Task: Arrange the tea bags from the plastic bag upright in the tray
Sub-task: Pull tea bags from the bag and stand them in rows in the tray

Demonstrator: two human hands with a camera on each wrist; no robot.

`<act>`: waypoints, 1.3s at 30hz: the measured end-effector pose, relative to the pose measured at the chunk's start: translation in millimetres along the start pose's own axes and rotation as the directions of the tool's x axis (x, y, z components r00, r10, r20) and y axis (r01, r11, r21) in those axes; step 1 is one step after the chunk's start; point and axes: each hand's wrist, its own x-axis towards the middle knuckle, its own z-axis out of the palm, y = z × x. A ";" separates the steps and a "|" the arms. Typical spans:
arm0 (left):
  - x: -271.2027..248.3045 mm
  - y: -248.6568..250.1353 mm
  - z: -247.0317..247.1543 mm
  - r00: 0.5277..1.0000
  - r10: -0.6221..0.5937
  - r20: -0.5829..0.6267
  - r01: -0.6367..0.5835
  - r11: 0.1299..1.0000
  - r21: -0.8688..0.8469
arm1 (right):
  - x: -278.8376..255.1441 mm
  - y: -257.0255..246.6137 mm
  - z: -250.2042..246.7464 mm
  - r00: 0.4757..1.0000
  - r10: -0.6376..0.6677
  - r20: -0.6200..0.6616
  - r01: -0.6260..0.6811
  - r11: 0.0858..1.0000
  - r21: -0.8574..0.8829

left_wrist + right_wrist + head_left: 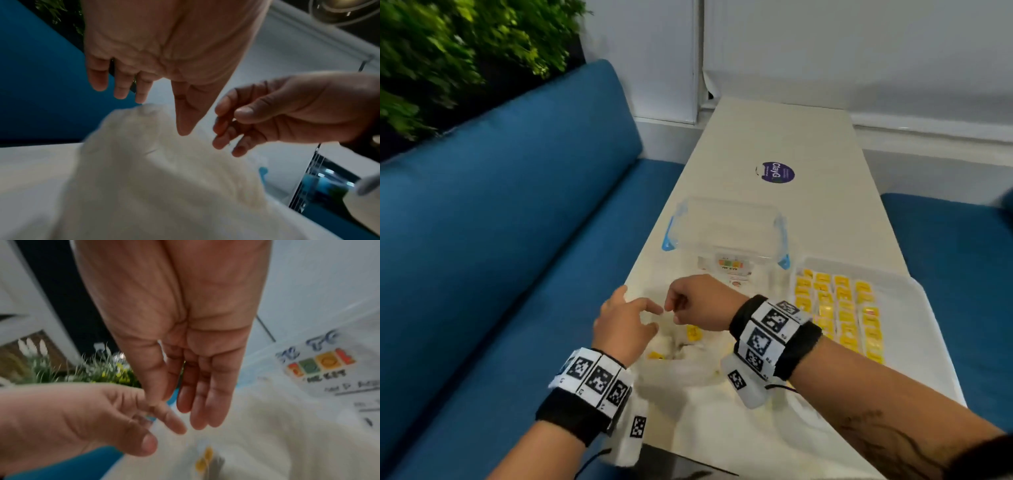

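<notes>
A crumpled translucent plastic bag (681,363) lies on the white table, and a few yellow tea bags (693,333) show through it. Both hands hover just above its top, almost touching each other. My left hand (650,318) has relaxed, spread fingers and holds nothing. My right hand (674,313) hangs with loosely bent fingers, also with nothing in it. In the right wrist view its fingers (201,418) point down at the bag (267,434). To the right, the white tray (904,318) holds several rows of yellow tea bags (839,308).
A clear lidded container (726,226) with blue latches stands right behind the bag. A purple round sticker (777,172) lies farther back on the table. A blue sofa (517,240) runs along the left, with green plants behind it.
</notes>
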 end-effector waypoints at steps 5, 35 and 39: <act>0.7 -17.0 14.1 0.977 -0.030 0.213 0.012 0.996 0.086 | 29.8 2.3 48.9 0.977 0.118 0.177 -0.050 0.936 -0.348; -15.2 -12.6 11.3 0.971 0.230 -0.070 -0.218 0.965 0.148 | 10.8 3.1 84.8 0.972 0.102 0.210 0.067 0.740 -0.670; -14.5 -13.6 12.1 0.966 0.242 -0.087 -0.223 0.957 0.184 | 18.0 2.1 82.2 0.889 0.350 0.296 -0.033 0.694 -0.719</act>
